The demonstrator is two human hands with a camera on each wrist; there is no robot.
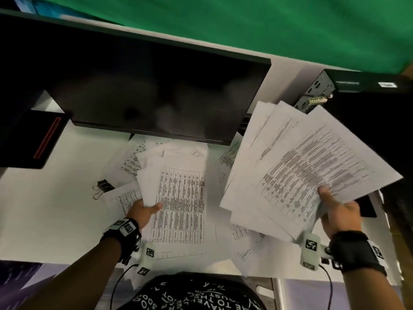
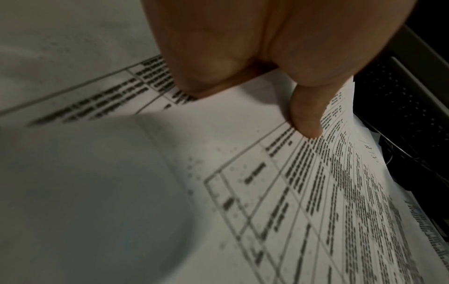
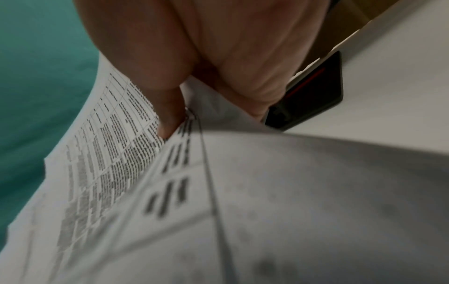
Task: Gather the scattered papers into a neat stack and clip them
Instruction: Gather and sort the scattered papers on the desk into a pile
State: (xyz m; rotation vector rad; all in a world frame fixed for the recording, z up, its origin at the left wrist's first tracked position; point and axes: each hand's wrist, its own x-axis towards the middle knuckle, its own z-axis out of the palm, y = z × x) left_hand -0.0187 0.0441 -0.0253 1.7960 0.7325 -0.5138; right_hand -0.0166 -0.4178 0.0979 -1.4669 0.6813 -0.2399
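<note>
My right hand (image 1: 335, 211) holds a fanned bunch of printed papers (image 1: 301, 166) raised above the desk's right side, thumb (image 3: 170, 119) on top. My left hand (image 1: 143, 211) pinches a few sheets (image 1: 176, 186) in the middle of the desk, thumb (image 2: 306, 115) pressed on a printed table. More loose papers (image 1: 241, 238) lie spread on the white desk (image 1: 55, 209) beneath. Two black binder clips (image 1: 102, 186) sit on the desk left of the papers, clear of both hands.
A dark monitor (image 1: 156, 90) stands at the back, over the far papers. A black box with a red stripe (image 1: 38, 139) sits at the left. A small black computer (image 1: 335, 88) is at the back right. A green cloth (image 1: 268, 23) hangs behind.
</note>
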